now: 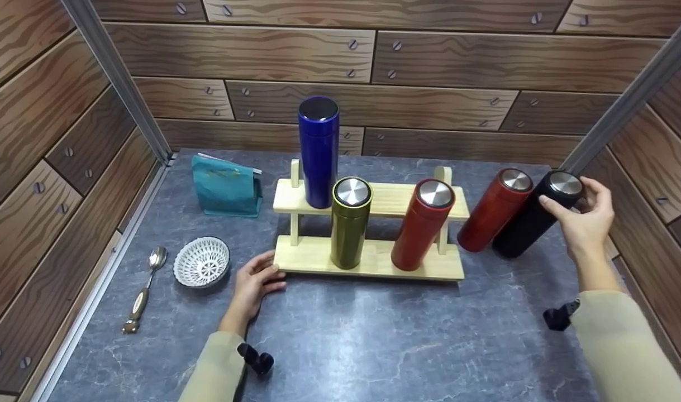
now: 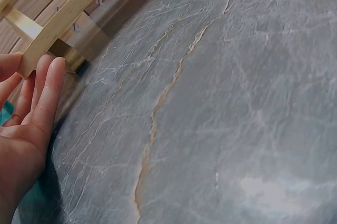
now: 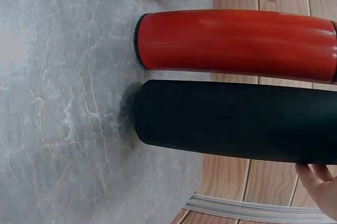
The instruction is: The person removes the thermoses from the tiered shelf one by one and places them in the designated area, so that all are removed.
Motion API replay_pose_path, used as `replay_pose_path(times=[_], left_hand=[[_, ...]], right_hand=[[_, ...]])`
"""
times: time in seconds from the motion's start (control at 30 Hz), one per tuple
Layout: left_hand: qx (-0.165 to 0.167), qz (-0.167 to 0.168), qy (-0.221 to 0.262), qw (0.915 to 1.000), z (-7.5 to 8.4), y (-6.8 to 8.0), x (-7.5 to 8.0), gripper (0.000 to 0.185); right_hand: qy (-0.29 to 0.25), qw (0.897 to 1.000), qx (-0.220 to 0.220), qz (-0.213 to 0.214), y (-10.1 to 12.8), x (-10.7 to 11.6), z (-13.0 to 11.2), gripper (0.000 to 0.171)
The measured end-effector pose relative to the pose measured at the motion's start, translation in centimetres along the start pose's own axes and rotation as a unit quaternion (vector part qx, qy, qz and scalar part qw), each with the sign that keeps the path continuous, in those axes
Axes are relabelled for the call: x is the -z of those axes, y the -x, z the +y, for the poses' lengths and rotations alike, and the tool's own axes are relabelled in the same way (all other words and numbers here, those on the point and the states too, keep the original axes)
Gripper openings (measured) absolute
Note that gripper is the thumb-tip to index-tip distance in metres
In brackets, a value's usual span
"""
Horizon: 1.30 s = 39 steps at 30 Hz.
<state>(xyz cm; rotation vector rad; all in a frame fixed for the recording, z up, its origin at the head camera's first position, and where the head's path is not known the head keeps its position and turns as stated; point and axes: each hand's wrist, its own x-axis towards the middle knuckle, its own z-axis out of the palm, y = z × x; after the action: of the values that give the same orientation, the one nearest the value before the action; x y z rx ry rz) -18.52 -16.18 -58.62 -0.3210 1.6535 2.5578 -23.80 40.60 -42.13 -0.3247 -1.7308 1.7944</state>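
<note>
My left hand (image 1: 252, 283) pinches the front left corner of a two-tier wooden rack (image 1: 368, 262), thumb above the lower shelf and fingers below its edge. My right hand (image 1: 586, 220) grips the top of a black thermos bottle (image 1: 533, 218) with a steel lid. Beside it on the table stands a red thermos bottle (image 1: 491, 215). The rack's lower shelf bears an olive-green thermos (image 1: 348, 237) and another red thermos (image 1: 418, 237); a blue thermos (image 1: 319, 156) stands on the upper shelf. In the right wrist view the black bottle (image 3: 231, 121) lies close to the red one (image 3: 237, 42).
Left of the rack are a teal pouch (image 1: 225, 190), a white openwork bowl (image 1: 201, 262) and a spoon (image 1: 142, 296) with a decorated handle. Wood-patterned panels (image 1: 295, 56) and metal posts (image 1: 117, 78) enclose the grey marbled tabletop (image 1: 374, 340).
</note>
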Motion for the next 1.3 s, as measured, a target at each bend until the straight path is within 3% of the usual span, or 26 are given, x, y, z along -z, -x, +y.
replay_pose_path(times=[0.3,0.57,0.67,1.0,1.3], left_hand=[[0.001,-0.001,0.003,1.0,0.1,0.0,0.0,0.049],[-0.026,-0.022,0.008,0.9994,-0.4,0.0,0.3,0.043],[-0.018,-0.018,0.008,0.9996,-0.4,0.0,0.2,0.045],[0.004,0.003,0.007,1.0,-0.1,0.0,0.1,0.048],[0.006,0.004,0.008,0.9999,0.0,-0.1,0.1,0.048]], right_hand=[[0.013,0.999,-0.023,0.02,0.0,-0.5,0.6,0.071],[0.017,1.0,-0.019,0.018,-0.1,-0.7,1.3,0.07],[0.022,0.999,-0.017,0.018,-0.2,-0.6,1.5,0.07],[0.128,0.992,-0.006,-0.018,0.0,-1.2,1.2,0.071],[0.127,0.992,-0.008,-0.028,-0.2,-0.6,1.3,0.069]])
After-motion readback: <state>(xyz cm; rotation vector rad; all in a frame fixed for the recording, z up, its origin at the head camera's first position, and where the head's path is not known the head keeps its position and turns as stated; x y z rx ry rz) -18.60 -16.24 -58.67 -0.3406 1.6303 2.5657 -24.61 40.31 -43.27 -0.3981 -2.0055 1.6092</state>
